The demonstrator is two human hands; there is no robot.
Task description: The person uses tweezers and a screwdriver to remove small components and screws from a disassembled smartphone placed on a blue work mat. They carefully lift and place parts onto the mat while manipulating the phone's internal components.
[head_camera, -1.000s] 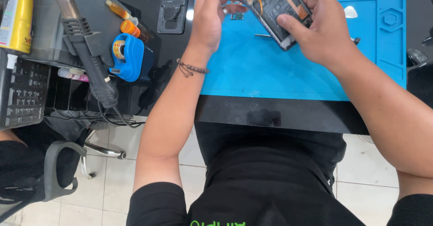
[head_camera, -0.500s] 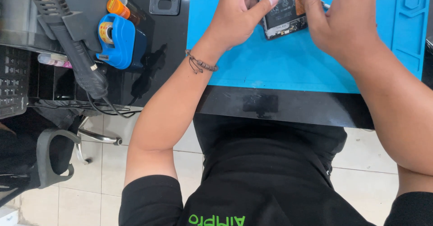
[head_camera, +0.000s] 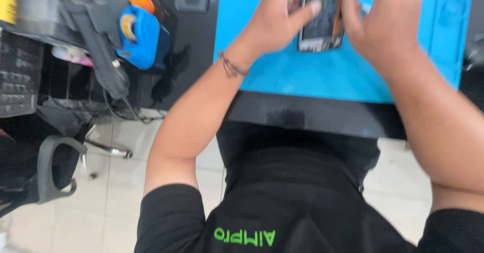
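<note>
Both hands, left hand [head_camera: 275,23] and right hand [head_camera: 385,21], grasp an opened dark rectangular phone [head_camera: 321,18] at twelve o'clock over the blue rubber mat [head_camera: 312,76]; judged mid-disassembly, calling for steady fingertip control.

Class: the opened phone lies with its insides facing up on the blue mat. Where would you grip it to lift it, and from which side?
Probably by the two long edges of the opened phone, from above its near end. It lies flat with bare parts on top, and the left hand and right hand already flank those edges.
</note>
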